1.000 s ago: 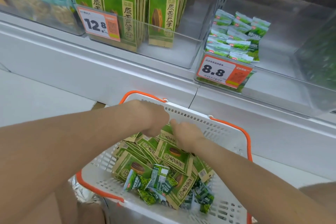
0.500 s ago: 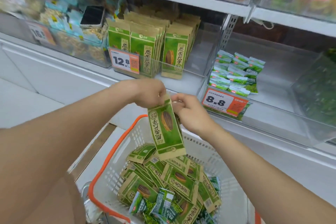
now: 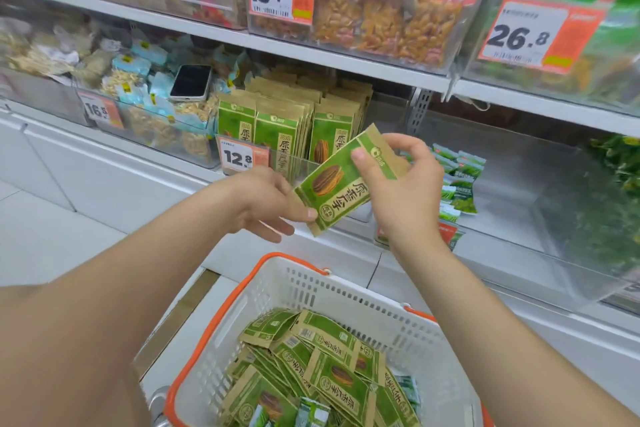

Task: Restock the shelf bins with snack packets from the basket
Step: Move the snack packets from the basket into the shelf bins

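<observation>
Green and brown paper, printed with a striped seed: one snack packet is held tilted in the air between two bare hands, above the basket and in front of the shelf bins. The right hand grips its top end, thumb across the front and fingers curled behind. The left hand pinches its lower corner with one fingertip on the front, its other fingers nearly straight.

Just behind the packet, a clear bin holds matching packets upright in three rows, with a price tag reading 12.8 on its front. The next bin to the right holds a stack of small green packets, partly hidden by the right hand. To the left, one phone lies on pale blue bags of snacks.

Below the hands stands one white basket with an orange rim, holding a heap of the same packets, too overlapped to count, and a few small green ones.
</observation>
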{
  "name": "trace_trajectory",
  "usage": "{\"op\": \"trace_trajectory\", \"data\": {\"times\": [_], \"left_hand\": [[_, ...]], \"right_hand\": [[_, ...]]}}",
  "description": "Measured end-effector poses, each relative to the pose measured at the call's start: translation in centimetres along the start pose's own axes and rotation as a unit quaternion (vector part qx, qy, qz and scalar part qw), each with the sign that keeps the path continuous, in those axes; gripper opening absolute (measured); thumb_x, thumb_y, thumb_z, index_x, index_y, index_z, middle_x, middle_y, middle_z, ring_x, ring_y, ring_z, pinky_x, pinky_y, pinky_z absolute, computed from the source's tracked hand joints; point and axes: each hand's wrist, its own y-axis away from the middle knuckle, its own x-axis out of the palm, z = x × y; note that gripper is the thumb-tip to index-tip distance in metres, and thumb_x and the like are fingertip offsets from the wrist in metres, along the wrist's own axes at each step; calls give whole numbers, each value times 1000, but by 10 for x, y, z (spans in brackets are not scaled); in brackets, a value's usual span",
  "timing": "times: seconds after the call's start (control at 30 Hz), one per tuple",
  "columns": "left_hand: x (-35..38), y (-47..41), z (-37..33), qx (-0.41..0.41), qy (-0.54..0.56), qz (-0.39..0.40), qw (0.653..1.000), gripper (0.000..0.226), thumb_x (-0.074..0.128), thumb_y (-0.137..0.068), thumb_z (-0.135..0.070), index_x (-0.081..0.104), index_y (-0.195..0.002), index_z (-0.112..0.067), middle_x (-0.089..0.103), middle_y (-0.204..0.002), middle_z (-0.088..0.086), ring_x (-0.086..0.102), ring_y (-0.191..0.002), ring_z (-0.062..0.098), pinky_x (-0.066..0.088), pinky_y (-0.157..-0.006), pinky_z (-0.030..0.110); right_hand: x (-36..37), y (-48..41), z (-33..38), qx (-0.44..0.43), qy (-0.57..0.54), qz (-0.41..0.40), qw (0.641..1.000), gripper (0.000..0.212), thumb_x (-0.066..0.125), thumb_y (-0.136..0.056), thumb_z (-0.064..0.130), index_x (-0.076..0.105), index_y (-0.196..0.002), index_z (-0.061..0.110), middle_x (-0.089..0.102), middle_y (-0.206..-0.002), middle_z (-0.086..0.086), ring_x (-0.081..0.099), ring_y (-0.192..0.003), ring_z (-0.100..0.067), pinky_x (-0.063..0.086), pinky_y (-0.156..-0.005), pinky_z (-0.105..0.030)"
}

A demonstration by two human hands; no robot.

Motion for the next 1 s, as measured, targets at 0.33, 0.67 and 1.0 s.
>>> {"op": "trace_trajectory", "data": {"times": [0.33,0.67,1.0], "left_hand": [[5,7,-15,117,160,24,980,30,78,-89,-5,74,-118,-8,81,-103,10,78,-98,25,65,-84,41],[-22,-25,-13,198,-354,-223,887,64,82,-86,-21,53,-143,-18,55,-134,8,56,-118,31,50,-97,41],[-27,-37,-5,184,-505,-100,837,61,73,-90,-10,43,-143,-11,37,-133,11,59,-111,36,54,-95,51]], "right_hand": [[5,-4,-12,20,-10,84,996,29,76,-95,27,68,-118,13,80,-88,1,77,-84,-13,62,-79,-38],[26,-36,-4,-127,46,-31,990,23,80,-89,28,74,-111,25,78,-88,18,75,-86,-1,56,-93,-50],[68,-80,-24,7,351,48,935,15,72,-96,22,63,-97,9,64,-97,-12,61,-100,-36,37,-73,-33]]}}
